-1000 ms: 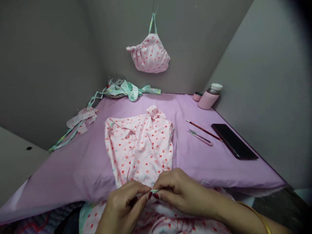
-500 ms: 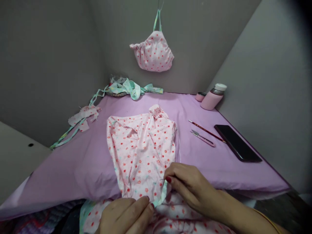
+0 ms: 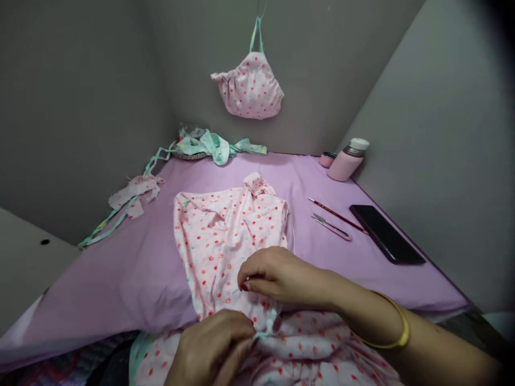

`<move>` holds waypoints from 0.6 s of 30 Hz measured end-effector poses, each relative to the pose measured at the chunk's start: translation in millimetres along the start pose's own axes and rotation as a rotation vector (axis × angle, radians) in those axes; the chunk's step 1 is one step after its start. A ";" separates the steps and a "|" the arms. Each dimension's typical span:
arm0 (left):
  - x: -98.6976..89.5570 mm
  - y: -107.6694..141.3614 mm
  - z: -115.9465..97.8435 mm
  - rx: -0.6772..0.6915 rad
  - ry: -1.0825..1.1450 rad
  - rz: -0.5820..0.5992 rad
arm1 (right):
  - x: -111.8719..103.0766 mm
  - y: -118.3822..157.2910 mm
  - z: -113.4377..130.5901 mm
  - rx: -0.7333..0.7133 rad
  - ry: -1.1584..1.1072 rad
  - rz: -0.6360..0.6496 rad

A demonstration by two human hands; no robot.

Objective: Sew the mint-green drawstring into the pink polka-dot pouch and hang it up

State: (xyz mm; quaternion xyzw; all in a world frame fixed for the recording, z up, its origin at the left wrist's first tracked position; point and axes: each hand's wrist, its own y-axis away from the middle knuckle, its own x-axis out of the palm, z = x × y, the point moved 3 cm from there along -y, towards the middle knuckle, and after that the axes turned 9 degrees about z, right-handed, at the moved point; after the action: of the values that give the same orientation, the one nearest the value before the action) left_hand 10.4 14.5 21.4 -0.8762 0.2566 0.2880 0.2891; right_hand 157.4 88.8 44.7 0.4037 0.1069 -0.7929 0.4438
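In the foreground, folds of red-dotted pink fabric (image 3: 317,340) lie bunched below the front edge of the desk (image 3: 132,289), which bears a lilac cover. The left hand (image 3: 215,343) is closed, its thumb and fingers pinching a pale green trim (image 3: 271,321) at the near end of the dotted work. The right hand (image 3: 277,276), a gold bangle (image 3: 403,329) on its forearm, is raised just beyond; its thumb and forefinger meet in a closed grip, from which a thin sliver (image 3: 235,291) projects, too fine to identify. Beneath and beyond both hands, the pink dotted cloth (image 3: 229,241) lies spread on the middle of the desk, creased, with a crumpled knot of fabric at its far edge. To its right lie a dark phone (image 3: 386,233), pink-handled snips (image 3: 332,227) and a slender red rod (image 3: 338,215), whose near end reaches close to the phone. To the left, pink scraps (image 3: 139,195) rest with green cords (image 3: 108,230). At the far right, a pink bottle (image 3: 346,163) with a white top stands beside a small pink cup (image 3: 327,159); at the far left, green strips (image 3: 219,147) are heaped. Farthest off, a gathered dotted piece (image 3: 253,88) hangs by green straps before the grey wall (image 3: 314,64).
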 end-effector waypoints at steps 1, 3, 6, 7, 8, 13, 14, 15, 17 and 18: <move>2.3 -1.1 6.0 -0.153 0.138 0.029 | 1.5 -3.1 -1.0 -0.002 0.027 0.056; 6.3 -1.1 17.0 -0.447 0.388 0.047 | 3.5 -7.4 -2.9 -0.024 0.033 0.145; 6.9 -1.6 25.7 -0.629 0.669 -0.032 | 3.9 -9.4 -4.4 -0.071 -0.055 0.268; 7.1 -2.0 27.7 -0.654 0.739 -0.047 | 3.4 -9.1 -4.9 -0.073 -0.100 0.298; 7.9 -2.2 29.6 -0.680 0.799 -0.047 | 2.8 -8.5 -5.4 -0.067 -0.149 0.319; 15.1 -2.0 37.4 -0.764 0.961 -0.049 | 4.0 -4.2 -10.3 -0.034 -0.352 0.313; 16.5 -2.4 38.1 -0.760 0.980 -0.050 | 5.7 -3.8 -11.8 -0.038 -0.398 0.312; 18.0 -2.9 38.4 -0.760 0.999 -0.047 | 7.8 -3.7 -13.4 -0.042 -0.448 0.315; 21.0 -4.1 38.1 -0.769 1.045 -0.025 | 12.4 -4.7 -17.0 -0.041 -0.545 0.332; 22.2 -4.9 37.8 -0.776 1.070 -0.018 | 14.2 -5.4 -18.4 -0.041 -0.579 0.340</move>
State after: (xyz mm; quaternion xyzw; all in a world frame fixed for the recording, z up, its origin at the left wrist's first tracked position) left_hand 15.5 36.3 -16.6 -0.9410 0.2353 -0.1180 -0.2126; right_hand 159.1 92.9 21.2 0.1645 -0.0766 -0.7871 0.5895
